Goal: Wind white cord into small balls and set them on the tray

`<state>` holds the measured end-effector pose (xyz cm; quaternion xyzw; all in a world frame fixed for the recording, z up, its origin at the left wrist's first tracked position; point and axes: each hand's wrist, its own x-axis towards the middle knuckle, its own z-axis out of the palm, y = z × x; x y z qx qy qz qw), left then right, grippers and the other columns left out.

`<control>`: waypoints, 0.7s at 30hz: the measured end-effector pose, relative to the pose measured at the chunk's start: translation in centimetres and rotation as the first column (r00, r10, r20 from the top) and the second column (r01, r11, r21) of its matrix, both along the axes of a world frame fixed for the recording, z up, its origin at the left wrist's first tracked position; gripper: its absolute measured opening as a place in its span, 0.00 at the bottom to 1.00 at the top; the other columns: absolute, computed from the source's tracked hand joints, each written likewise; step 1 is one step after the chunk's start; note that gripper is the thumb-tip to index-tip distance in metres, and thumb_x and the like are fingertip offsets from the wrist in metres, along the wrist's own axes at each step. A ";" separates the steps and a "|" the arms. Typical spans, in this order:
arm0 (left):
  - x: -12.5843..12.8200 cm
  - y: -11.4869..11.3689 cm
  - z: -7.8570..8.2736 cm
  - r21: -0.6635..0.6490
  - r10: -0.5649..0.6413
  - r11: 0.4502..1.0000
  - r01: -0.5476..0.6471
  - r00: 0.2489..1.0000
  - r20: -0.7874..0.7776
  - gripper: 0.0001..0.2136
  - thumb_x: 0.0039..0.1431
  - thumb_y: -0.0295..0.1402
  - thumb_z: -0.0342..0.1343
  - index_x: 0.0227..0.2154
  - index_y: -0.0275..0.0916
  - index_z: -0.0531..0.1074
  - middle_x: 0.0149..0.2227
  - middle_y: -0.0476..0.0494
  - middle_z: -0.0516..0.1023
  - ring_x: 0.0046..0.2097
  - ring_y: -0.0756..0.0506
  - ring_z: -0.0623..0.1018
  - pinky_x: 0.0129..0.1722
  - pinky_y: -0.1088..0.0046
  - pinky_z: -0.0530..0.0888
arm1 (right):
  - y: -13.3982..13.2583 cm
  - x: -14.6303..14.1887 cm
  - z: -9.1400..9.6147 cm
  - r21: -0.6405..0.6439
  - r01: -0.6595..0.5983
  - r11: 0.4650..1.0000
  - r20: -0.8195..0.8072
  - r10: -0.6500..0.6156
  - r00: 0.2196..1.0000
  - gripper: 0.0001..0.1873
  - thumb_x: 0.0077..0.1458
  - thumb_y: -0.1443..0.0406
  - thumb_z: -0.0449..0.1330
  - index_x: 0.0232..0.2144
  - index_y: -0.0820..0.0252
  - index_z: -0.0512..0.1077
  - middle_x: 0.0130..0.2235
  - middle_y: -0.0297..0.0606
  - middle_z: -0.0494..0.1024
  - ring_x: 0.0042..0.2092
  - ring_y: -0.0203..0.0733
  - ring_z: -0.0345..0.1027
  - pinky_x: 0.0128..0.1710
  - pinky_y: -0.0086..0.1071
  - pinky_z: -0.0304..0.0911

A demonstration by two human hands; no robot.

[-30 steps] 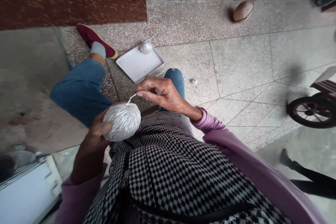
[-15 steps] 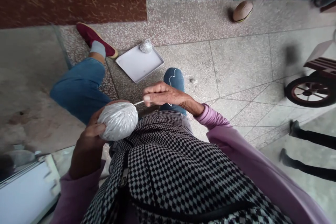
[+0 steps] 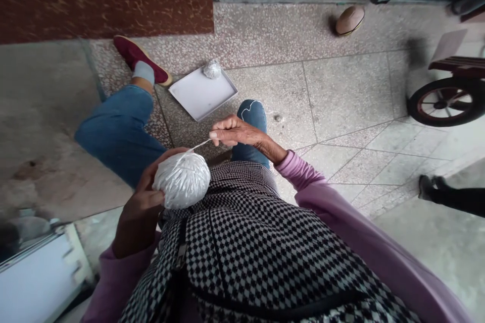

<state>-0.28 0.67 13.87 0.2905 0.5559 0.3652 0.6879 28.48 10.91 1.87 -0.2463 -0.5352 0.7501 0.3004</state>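
Note:
My left hand point(image 3: 142, 202) is wrapped round a large white ball of string point(image 3: 182, 180), held in front of my checked top. My right hand point(image 3: 237, 132) is closed in a pinch on the white strand point(image 3: 197, 146) that runs from the ball to its fingers, above my right knee. More strand point(image 3: 248, 106) loops over that knee. On the floor beyond my legs lies a flat white tray point(image 3: 200, 96) with a small white ball point(image 3: 212, 69) at its far corner.
My legs in blue jeans stretch out, with a red shoe point(image 3: 142, 59) near a red-brown wall base. A brown shoe point(image 3: 349, 19) lies far off. A wheeled wooden cart point(image 3: 447, 96) and another person's foot point(image 3: 432, 184) are at the right. A white box point(image 3: 41, 277) stands at lower left.
My right hand has circled the ball while pinching the strand, and the ball has shifted slightly right. The cart at the right has rolled farther away and up. The other person's feet have moved right.

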 end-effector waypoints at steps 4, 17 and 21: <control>-0.2 0.6 -0.2 -0.023 -0.042 0.999 0.043 0.997 0.066 0.39 0.44 0.51 0.84 0.63 0.49 0.95 0.61 0.32 0.93 0.71 0.12 0.89 0.64 0.36 0.96 | -2.2 -2.2 0.1 -0.167 0.036 0.985 -0.005 -0.037 0.999 0.42 0.81 0.27 0.72 0.36 0.56 0.74 0.23 0.20 0.61 0.25 0.31 0.50 0.27 0.27 0.47; 0.6 5.1 -4.7 0.091 0.255 0.959 -0.270 0.956 0.145 0.36 0.37 0.36 0.85 0.55 0.39 0.90 0.50 0.31 0.92 0.70 0.18 0.88 0.76 0.36 0.87 | -5.5 -6.8 0.2 -0.273 0.208 0.939 0.113 -0.184 0.977 0.34 0.72 0.37 0.82 0.34 0.52 0.74 0.26 0.26 0.65 0.29 0.39 0.54 0.30 0.34 0.51; 1.6 6.8 -6.6 0.212 0.384 0.891 -0.400 0.916 0.115 0.30 0.43 0.37 0.82 0.52 0.37 0.88 0.50 0.36 0.91 0.58 0.33 0.88 0.71 0.51 0.87 | -6.6 -6.8 2.3 -0.090 0.131 0.987 0.228 -0.107 0.968 0.26 0.70 0.43 0.84 0.33 0.50 0.80 0.33 0.31 0.81 0.38 0.47 0.74 0.40 0.38 0.66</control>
